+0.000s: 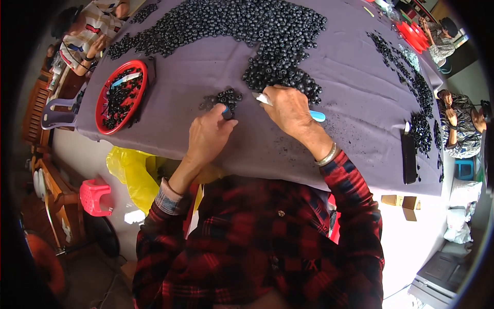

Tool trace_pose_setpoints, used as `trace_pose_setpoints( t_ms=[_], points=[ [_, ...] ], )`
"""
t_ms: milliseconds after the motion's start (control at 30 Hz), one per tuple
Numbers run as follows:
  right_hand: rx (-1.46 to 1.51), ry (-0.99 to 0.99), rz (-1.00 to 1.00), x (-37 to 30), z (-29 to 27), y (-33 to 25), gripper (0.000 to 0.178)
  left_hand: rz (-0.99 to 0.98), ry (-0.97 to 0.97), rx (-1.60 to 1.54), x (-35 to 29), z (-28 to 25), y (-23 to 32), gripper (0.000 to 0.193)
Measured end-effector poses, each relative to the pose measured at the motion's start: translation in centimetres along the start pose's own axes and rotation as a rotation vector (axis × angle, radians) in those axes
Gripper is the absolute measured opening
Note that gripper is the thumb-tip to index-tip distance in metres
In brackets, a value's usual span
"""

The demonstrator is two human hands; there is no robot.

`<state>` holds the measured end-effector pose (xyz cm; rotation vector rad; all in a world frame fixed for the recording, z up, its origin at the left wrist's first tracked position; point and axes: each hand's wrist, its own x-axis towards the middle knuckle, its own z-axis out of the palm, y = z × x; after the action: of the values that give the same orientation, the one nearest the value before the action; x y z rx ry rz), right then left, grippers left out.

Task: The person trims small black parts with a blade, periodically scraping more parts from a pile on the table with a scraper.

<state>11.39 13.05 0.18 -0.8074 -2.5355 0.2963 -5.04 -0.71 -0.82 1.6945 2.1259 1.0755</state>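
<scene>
My right hand [289, 109] is closed around a slim tool with a light blue end [317, 116] sticking out behind it. A white part [263, 99] shows ahead of its fingers; whether this is a blade I cannot tell. It rests just below the lower tip of a large heap of glossy black ring-shaped pieces [278, 67]. Farther left, my left hand [207, 132] hovers by a small cluster of the same pieces [229, 96], some blurred. Its thumb stands apart from the bent fingers, and something dark blue [226, 113] covers or touches one fingertip.
A red basin [140, 98] with black bits and a blue-and-white tool stands at left on the purple tablecloth [180, 82]. Dark crumbs and a long black object [408, 157] lie at right. A yellow bag [134, 172] hangs at the near edge. Other people sit around.
</scene>
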Motion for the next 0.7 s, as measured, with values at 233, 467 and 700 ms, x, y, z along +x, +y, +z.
trace_pose_setpoints(
  t_ms=[233, 467, 700],
  points=[
    [0.015, -0.058, 0.019, 0.0, -0.5, 0.9, 0.011, 0.099, 0.112, 0.028, -0.2, 0.9, -0.1, 0.025],
    [0.047, -0.118, 0.089, -0.1, -1.4, 2.0, 0.012, 0.104, 0.120, -0.118, -0.5, 1.3, 1.0, 0.025],
    [0.081, -0.070, 0.101, -0.4, -1.9, 2.1, 0.013, 0.075, 0.054, -0.308, -1.1, 2.5, 2.0, 0.025]
  ],
)
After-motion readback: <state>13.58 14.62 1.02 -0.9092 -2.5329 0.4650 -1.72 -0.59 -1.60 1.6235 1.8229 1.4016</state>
